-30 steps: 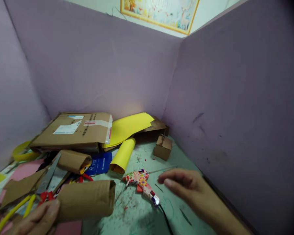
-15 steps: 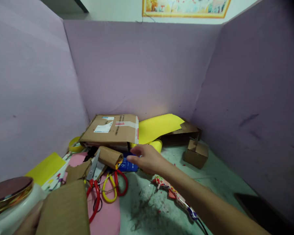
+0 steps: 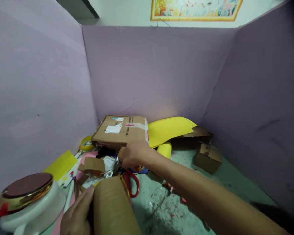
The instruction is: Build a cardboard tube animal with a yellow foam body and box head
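At the bottom of the view, my left hand (image 3: 77, 213) is closed on a rounded brown cardboard piece (image 3: 114, 205). My right hand (image 3: 137, 155) reaches across to the pile in front of the large parcel and is closed on a small folded cardboard piece (image 3: 122, 155), whose far part the fingers hide. Below that hand shows the red loop handle of scissors (image 3: 134, 184). A grey blade points up beside it, partly covered. Crumpled cardboard (image 3: 94, 165) and pink paper lie left of the hand.
A flat cardboard parcel (image 3: 122, 130) lies at the back, beside a yellow sheet (image 3: 173, 129). On the right stands a small cardboard box (image 3: 208, 158). A white pot with a gold-rimmed lid (image 3: 28, 186) is at lower left. Purple walls (image 3: 149, 71) enclose three sides.
My right hand has gone from open above the pile to closed on the small folded cardboard. My left hand and its cardboard have moved up and right. The view has shifted left.
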`<act>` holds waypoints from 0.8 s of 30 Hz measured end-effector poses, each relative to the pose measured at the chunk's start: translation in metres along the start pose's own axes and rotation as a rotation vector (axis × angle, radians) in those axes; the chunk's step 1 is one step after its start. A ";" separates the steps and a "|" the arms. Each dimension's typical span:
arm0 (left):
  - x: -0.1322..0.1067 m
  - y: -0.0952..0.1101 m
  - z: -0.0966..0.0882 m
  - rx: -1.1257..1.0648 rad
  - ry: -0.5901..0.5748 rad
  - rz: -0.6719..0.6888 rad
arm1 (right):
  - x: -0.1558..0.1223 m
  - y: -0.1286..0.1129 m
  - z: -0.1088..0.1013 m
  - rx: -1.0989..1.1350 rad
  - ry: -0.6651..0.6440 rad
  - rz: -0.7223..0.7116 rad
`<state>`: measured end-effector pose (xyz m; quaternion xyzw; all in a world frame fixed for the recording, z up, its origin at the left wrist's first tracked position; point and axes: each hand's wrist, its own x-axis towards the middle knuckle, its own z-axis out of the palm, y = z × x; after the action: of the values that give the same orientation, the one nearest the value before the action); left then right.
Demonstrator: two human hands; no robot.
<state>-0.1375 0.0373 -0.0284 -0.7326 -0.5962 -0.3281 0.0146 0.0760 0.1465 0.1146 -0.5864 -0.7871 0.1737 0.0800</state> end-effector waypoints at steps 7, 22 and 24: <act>0.017 0.095 -0.007 -0.317 0.049 0.088 | -0.150 0.078 0.021 0.691 0.174 -0.065; -0.004 0.136 0.022 -0.854 -0.180 0.130 | -0.212 0.125 0.123 1.424 0.350 -0.097; -0.001 0.131 0.027 -0.844 -0.241 0.083 | -0.213 0.124 0.122 1.415 0.345 -0.119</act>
<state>-0.0094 0.0102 -0.0017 -0.7306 -0.3776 -0.4542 -0.3425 0.2106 -0.0467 -0.0279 -0.3695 -0.4931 0.5412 0.5722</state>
